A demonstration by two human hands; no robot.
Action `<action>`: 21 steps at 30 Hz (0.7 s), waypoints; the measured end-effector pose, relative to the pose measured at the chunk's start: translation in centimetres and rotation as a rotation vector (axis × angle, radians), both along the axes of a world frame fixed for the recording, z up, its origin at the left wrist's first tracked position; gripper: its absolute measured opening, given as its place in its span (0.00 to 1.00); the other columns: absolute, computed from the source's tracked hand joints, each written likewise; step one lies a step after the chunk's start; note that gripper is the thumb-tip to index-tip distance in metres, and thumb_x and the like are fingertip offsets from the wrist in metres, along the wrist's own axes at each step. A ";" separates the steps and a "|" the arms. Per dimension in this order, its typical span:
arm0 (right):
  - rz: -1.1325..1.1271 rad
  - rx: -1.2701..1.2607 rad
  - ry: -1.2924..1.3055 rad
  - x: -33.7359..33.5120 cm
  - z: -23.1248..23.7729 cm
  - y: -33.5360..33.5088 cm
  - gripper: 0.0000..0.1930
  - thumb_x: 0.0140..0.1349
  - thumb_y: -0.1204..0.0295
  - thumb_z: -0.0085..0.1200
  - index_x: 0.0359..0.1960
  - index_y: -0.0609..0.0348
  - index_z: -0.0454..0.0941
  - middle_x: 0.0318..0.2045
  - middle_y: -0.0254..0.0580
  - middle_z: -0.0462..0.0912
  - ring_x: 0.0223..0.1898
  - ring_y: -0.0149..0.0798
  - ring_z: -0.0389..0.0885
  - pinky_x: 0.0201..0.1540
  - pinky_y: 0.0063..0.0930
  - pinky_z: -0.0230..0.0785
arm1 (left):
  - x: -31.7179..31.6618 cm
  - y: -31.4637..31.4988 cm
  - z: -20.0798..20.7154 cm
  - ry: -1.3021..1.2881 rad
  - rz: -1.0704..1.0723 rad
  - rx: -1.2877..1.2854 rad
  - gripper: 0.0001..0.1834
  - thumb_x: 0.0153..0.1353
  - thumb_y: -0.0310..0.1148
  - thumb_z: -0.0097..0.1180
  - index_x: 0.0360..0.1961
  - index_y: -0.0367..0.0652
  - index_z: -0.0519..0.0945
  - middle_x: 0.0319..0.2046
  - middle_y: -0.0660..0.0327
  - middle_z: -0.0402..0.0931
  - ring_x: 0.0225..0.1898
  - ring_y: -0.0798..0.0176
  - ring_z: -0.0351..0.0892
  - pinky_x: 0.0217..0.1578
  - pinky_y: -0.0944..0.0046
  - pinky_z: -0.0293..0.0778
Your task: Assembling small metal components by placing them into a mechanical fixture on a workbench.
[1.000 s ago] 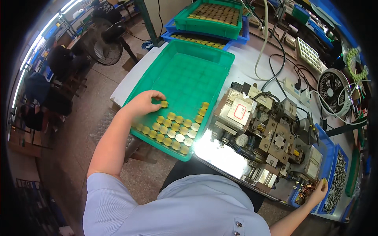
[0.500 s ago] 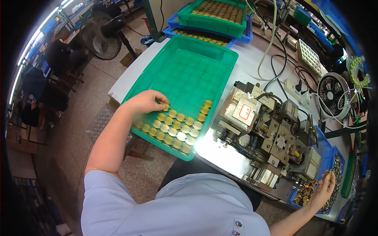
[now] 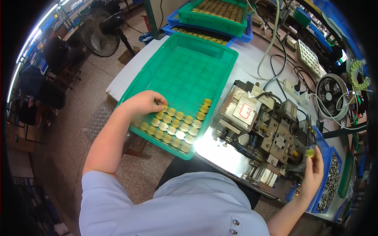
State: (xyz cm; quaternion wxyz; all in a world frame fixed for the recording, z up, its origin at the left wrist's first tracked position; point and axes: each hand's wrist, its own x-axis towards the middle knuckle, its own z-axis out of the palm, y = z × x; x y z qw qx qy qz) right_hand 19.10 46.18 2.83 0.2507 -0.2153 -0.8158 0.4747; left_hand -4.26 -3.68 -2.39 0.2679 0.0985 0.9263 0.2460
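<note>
- Gold-coloured pieces (image 3: 175, 123) are at my fingertips on both sides: one under my left hand (image 3: 143, 104), left of the middle of the frame, another in my right hand (image 3: 313, 175), at the lower right.
- My left fingers pinch a piece at the upper edge of the laid rows; I cannot tell whether it rests on the tray bottom or is held just above it.
- My right thumb and fingertips pinch a single piece, held up near the right end of the metal machine (image 3: 269, 145).
- Around my left hand, the green tray (image 3: 185, 74) carries what is done: pieces lying close together in slanting rows in its lower part, and a short column of them going up its right side. My wrist hides part of the lower left corner.
- What is left uncovered is the larger, upper part of the tray, where the green bottom shows. I judge the layout to be under half of the tray.
- Farther out, in the middle right of the frame, the machine stands on the white table (image 3: 128, 72); I cannot tell whether a piece sits in it. Small silvery parts (image 3: 330, 183) lie beyond my right hand.
- At the top centre, another green tray (image 3: 212, 17) is stacked above blue trays (image 3: 246, 34); its rows look much fuller.
</note>
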 end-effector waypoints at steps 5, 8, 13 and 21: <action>0.184 0.134 -0.104 -2.5 -1.9 -0.7 0.20 0.62 0.80 0.61 0.57 0.61 0.80 0.47 0.41 0.82 0.45 0.33 0.78 0.51 0.25 0.71 | 0.4 -0.3 -0.6 0.163 -0.108 0.021 0.16 0.60 0.31 0.60 0.49 0.39 0.85 0.46 0.54 0.81 0.39 0.57 0.79 0.47 0.58 0.77; 0.279 0.488 -0.078 -4.1 -1.9 -1.6 0.19 0.60 0.79 0.62 0.54 0.61 0.81 0.47 0.43 0.82 0.45 0.39 0.78 0.51 0.29 0.70 | 1.8 1.5 -1.4 0.326 0.027 0.193 0.18 0.61 0.28 0.59 0.53 0.40 0.82 0.51 0.56 0.74 0.39 0.62 0.75 0.43 0.64 0.74; 0.369 0.625 -0.140 -5.1 -1.6 -1.4 0.17 0.59 0.78 0.62 0.52 0.59 0.82 0.47 0.42 0.83 0.50 0.42 0.75 0.56 0.33 0.67 | 5.1 8.6 -0.1 0.552 0.265 0.646 0.19 0.62 0.24 0.57 0.55 0.42 0.80 0.52 0.59 0.69 0.40 0.67 0.71 0.40 0.70 0.71; 0.436 0.722 -0.205 -5.7 -0.8 -1.4 0.17 0.56 0.77 0.62 0.50 0.58 0.82 0.47 0.41 0.83 0.51 0.43 0.74 0.58 0.35 0.65 | 7.5 12.4 -1.0 0.587 0.261 0.802 0.17 0.61 0.20 0.56 0.52 0.42 0.81 0.50 0.60 0.69 0.41 0.70 0.69 0.36 0.72 0.66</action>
